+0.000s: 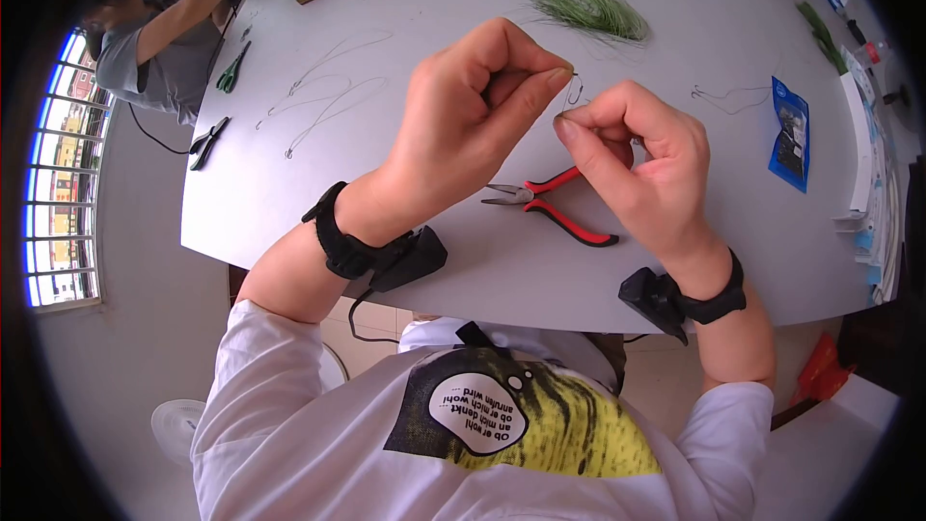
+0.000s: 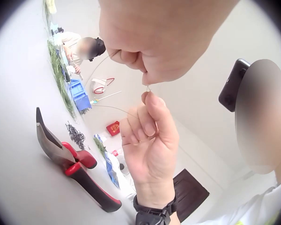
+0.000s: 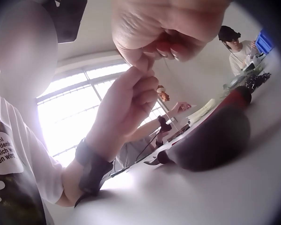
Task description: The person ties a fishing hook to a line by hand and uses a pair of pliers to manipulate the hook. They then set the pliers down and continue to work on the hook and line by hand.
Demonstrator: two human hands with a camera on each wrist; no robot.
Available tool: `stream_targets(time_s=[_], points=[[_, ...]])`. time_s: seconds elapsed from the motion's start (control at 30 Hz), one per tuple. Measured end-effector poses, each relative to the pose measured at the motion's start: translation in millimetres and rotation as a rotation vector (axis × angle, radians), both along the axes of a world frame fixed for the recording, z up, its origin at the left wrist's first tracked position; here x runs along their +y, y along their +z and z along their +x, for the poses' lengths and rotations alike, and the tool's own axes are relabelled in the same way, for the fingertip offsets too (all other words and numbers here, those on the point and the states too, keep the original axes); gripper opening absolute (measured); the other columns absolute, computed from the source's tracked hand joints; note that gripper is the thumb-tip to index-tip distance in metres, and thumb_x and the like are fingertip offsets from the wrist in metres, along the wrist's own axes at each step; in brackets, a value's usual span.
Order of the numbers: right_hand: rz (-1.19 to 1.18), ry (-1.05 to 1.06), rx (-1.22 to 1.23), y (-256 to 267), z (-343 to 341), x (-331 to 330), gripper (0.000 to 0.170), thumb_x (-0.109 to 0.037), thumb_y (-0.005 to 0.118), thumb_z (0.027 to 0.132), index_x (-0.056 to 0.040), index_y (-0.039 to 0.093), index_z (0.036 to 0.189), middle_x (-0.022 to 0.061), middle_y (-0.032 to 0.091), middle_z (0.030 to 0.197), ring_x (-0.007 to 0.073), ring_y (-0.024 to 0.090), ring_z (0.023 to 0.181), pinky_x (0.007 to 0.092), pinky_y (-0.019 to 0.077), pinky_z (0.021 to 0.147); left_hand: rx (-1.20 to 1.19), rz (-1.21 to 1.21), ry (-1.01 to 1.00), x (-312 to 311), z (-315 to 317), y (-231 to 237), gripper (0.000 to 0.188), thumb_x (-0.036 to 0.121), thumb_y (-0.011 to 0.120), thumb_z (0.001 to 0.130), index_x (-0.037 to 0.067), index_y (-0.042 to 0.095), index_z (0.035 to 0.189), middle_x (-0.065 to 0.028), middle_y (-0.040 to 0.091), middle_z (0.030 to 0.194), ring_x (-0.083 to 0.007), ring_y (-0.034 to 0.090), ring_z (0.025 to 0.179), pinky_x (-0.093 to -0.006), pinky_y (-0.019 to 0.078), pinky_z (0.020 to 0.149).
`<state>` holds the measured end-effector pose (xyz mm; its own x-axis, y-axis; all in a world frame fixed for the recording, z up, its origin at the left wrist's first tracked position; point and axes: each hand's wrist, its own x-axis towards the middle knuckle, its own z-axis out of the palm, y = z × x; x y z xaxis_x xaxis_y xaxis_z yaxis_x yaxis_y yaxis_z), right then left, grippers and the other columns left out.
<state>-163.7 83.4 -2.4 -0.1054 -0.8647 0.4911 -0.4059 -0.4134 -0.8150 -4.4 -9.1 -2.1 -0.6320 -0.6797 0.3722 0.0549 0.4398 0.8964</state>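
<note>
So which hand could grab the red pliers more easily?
Probably the right hand: the pliers' handles lie closer to it than to the left hand. Both hands are busy pinching, though.

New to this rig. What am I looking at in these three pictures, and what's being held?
No robot here: a person works with two bare hands. The head picture comes from a camera worn on the head, looking forward and down; the other two come from cameras strapped to the left and right wrists.

On the table lie red-and-black pliers, two smaller hand tools at the left, a bundle of green strands, a blue packet and several fine lines.

Above the table, the left hand pinches the top of what looks like a small dark hook. The right hand pinches something very thin just below it, too fine to identify.
</note>
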Motion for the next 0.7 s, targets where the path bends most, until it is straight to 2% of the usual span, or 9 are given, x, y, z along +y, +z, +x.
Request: stream_targets(time_s=[0.23,0.3,0.4,0.63,0.7], points=[[-0.106,-0.090,0.175,3,-2,1,0.011,0.001,0.069,0.075,-0.0055,0.061,0.074,0.0008,0.052,0.056,0.0099,0.044,0.045,0.0244,0.0335,0.045,-0.018,-0.006,0.010,1,-1,0,0.003,-0.002,0.059,0.093,-0.001,0.058,0.095,0.0024,0.057,0.080,0.0002,0.042,0.067,-0.0167,0.0340,0.057],[-0.230,-0.133,0.333,8,-4,0,0.011,0.001,0.071,0.074,-0.0064,0.062,0.076,0.0021,0.053,0.057,0.0138,0.046,0.047,0.0266,0.0356,0.045,0.027,-0.085,0.042,-1,-4,-3,0.008,0.003,0.067,0.089,-0.001,0.060,0.087,0.0025,0.049,0.060,-0.0036,0.038,0.056,-0.0218,0.0344,0.050],[-0.306,-0.205,0.382,11,-8,-2,0.012,0.000,0.072,0.075,-0.0068,0.064,0.080,0.0026,0.054,0.060,0.0162,0.048,0.048,0.0285,0.0378,0.047,-0.107,-0.135,0.046,3,-3,6,0.009,0.003,0.067,0.087,0.000,0.060,0.085,0.0001,0.048,0.061,-0.0059,0.039,0.054,-0.0236,0.0345,0.049],[-0.257,-0.254,0.333,9,-16,-3,0.010,0.000,0.071,0.078,-0.0058,0.066,0.083,0.0024,0.055,0.062,0.0147,0.046,0.048,0.0275,0.0382,0.047,-0.158,-0.251,0.033,2,-4,8,0.010,0.003,0.069,0.086,0.000,0.060,0.084,-0.0036,0.050,0.062,-0.0093,0.040,0.052,-0.0261,0.0349,0.048],[-0.201,-0.262,0.300,9,-17,-4,0.008,-0.001,0.071,0.080,-0.0055,0.066,0.084,0.0008,0.050,0.059,0.0105,0.042,0.047,0.0248,0.0356,0.047,-0.172,-0.254,0.015,2,-3,9,0.011,0.003,0.070,0.086,0.000,0.060,0.084,-0.0036,0.051,0.062,-0.0097,0.040,0.052,-0.0265,0.0349,0.048]])
